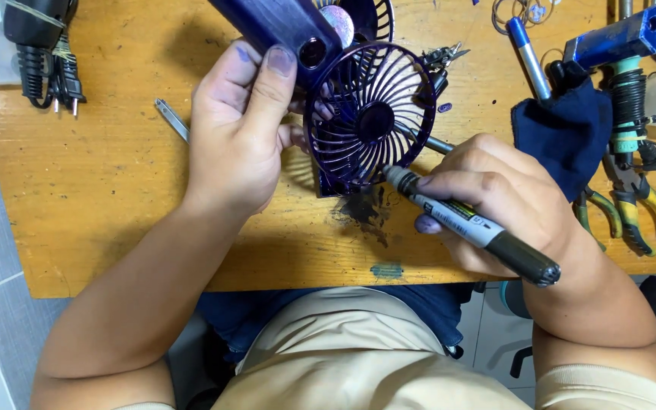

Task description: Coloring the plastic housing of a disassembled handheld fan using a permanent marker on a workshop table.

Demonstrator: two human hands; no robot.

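Note:
My left hand (238, 129) grips a small dark-blue handheld fan (370, 121) by its handle, thumb on the handle near a round button. The round grille faces up over a wooden table (108, 175). My right hand (495, 201) holds a grey-and-black marker pen (471, 224). Its tip touches the lower right rim of the fan's grille. A thin metal rod (436, 143) sticks out between my right hand and the fan.
A dark blue cloth (563, 133), a blue pen (528, 57), a blue tool (622, 38) and yellow-handled pliers (632, 209) lie at the right. A black power plug and cord (43, 61) sit at the top left. Tweezers (171, 119) lie left of my hand. A dark stain (364, 212) marks the table.

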